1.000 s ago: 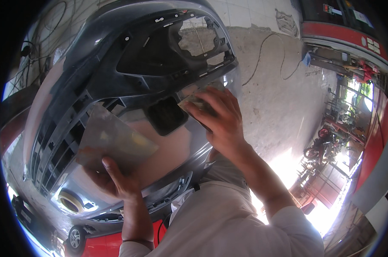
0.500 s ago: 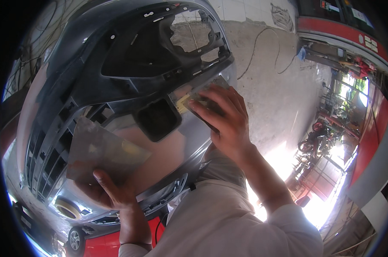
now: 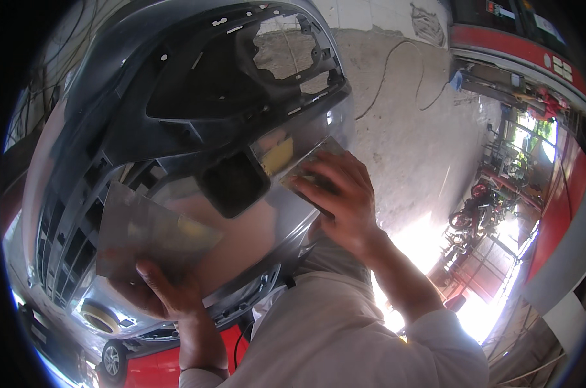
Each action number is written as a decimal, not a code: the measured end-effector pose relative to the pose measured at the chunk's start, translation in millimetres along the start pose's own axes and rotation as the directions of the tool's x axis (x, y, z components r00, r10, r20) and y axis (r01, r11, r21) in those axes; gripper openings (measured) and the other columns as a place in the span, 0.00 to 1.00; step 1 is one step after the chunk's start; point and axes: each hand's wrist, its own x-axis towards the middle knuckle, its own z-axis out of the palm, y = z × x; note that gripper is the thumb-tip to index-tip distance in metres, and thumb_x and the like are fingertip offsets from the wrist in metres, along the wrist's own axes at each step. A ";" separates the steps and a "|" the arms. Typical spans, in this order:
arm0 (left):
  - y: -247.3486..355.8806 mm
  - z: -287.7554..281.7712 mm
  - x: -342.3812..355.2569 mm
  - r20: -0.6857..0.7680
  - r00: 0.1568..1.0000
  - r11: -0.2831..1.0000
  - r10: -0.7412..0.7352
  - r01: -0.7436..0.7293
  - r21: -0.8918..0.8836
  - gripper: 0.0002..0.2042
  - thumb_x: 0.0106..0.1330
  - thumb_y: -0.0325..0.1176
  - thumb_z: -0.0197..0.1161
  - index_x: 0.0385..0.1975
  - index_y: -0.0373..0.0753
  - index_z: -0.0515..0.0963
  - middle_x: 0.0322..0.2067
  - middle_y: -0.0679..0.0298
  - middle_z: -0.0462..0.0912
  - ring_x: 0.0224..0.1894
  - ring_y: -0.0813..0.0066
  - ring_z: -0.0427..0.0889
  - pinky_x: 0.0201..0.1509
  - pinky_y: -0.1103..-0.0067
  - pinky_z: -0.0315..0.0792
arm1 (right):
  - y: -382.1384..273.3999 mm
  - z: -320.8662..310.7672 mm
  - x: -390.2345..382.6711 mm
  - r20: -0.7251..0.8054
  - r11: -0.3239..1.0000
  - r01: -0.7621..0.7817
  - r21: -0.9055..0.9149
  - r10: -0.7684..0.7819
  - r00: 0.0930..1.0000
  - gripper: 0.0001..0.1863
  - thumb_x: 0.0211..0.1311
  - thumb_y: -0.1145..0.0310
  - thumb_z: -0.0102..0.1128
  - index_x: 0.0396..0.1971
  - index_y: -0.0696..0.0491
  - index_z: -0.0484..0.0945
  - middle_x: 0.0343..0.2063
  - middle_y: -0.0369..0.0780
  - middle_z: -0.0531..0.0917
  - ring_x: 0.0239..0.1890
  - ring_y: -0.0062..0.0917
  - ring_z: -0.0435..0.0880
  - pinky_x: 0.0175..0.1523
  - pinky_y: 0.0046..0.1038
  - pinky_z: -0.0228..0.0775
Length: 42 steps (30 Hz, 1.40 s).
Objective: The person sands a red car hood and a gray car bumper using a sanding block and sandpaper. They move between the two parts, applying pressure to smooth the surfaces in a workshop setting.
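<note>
A dark grey car bumper [image 3: 222,139] lies in front of me, with pinkish sanded patches on its surface. My left hand [image 3: 167,291] grips a flat grey plate [image 3: 147,229] by its near edge, thumb on top. Yellowish smears of putty mark the plate. My right hand [image 3: 345,194] is closed round a thin, flat putty spreader [image 3: 325,147], fingers spread over its face. Just left of the spreader, a yellow patch of putty [image 3: 278,155] covers the bumper beside a dark square opening [image 3: 236,184]. Whether the spreader's edge touches the bumper I cannot tell.
A roll of tape [image 3: 100,318] rests at the bumper's lower left. Close by are a car wheel [image 3: 114,361] and red bodywork [image 3: 154,372]. A thin cable [image 3: 390,61] runs over the concrete floor [image 3: 412,142]. Motorcycles [image 3: 467,213] stand at the right.
My right hand has moved toward me with the spreader, uncovering more of the yellow putty. The left hand and its plate have shifted slightly left and nearer.
</note>
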 end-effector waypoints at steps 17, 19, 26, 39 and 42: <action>-24.7 -19.3 1.9 0.030 0.980 0.930 0.195 -0.195 0.310 0.25 0.67 0.34 0.69 0.65 0.46 0.73 0.66 0.39 0.65 0.63 0.38 0.74 0.60 0.59 0.78 | 6.5 27.9 -2.4 -0.095 1.000 -0.007 0.007 0.007 0.995 0.30 0.38 0.80 0.65 0.48 0.44 0.87 0.51 0.39 0.81 0.60 0.40 0.77 0.64 0.47 0.65; -24.1 -22.3 0.8 0.056 0.982 0.928 0.178 -0.187 0.322 0.26 0.67 0.34 0.69 0.65 0.46 0.73 0.66 0.39 0.65 0.63 0.38 0.74 0.60 0.59 0.78 | 6.6 19.5 -15.2 -0.040 1.000 0.000 0.019 0.001 0.999 0.30 0.39 0.79 0.66 0.48 0.44 0.87 0.51 0.39 0.81 0.61 0.41 0.76 0.65 0.48 0.65; -7.6 -14.4 2.2 0.063 0.992 0.961 0.105 -0.118 0.251 0.27 0.73 0.37 0.62 0.69 0.38 0.64 0.66 0.44 0.68 0.64 0.53 0.72 0.63 0.63 0.74 | -17.6 -3.1 17.1 -0.068 1.000 0.027 -0.003 -0.027 0.997 0.25 0.49 0.76 0.64 0.50 0.40 0.85 0.54 0.37 0.78 0.61 0.39 0.75 0.66 0.53 0.60; 1.0 4.7 -1.7 -0.010 0.999 0.999 -0.043 0.042 -0.022 0.27 0.75 0.36 0.59 0.70 0.34 0.60 0.62 0.51 0.72 0.57 0.66 0.77 0.56 0.68 0.77 | -26.1 31.3 14.8 -0.121 1.000 -0.005 -0.012 0.003 0.993 0.28 0.45 0.81 0.61 0.49 0.42 0.87 0.52 0.38 0.79 0.61 0.40 0.75 0.65 0.50 0.63; 0.4 4.6 -3.2 0.015 0.999 0.999 -0.038 0.038 -0.027 0.27 0.75 0.36 0.60 0.69 0.34 0.62 0.61 0.51 0.72 0.56 0.66 0.77 0.56 0.68 0.77 | -29.5 26.1 -1.8 -0.047 0.999 -0.035 -0.005 0.035 0.998 0.29 0.44 0.81 0.61 0.49 0.43 0.87 0.53 0.38 0.79 0.62 0.40 0.75 0.65 0.50 0.62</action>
